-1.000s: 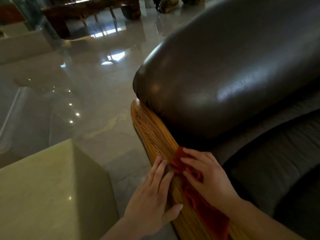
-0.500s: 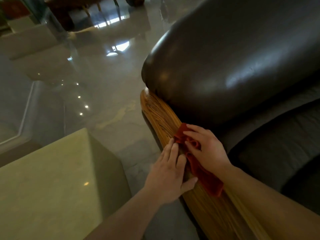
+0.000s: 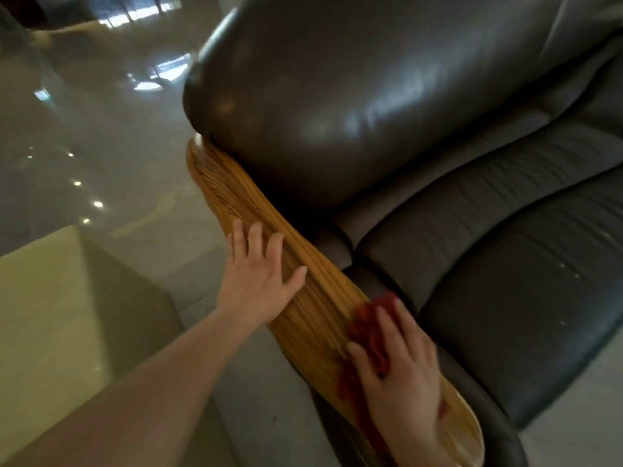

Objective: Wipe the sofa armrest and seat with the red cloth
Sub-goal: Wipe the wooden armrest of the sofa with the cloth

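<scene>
The red cloth [image 3: 365, 335] lies bunched under the right hand [image 3: 401, 375], whose fingers [image 3: 382, 323] are spread and almost straight, pressing it flat on the wooden armrest [image 3: 236, 203]. Farther up the rail, the left hand [image 3: 258, 274] rests flat, fingers straight, holding nothing. The dark leather seat [image 3: 505, 298] lies just beside the right fingers, and a rounded leather cushion [image 3: 354, 96] bulges beyond the left ones.

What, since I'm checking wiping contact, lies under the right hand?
The red cloth, bunched, lies under the right hand on the wooden armrest; the palm covers its middle.
</scene>
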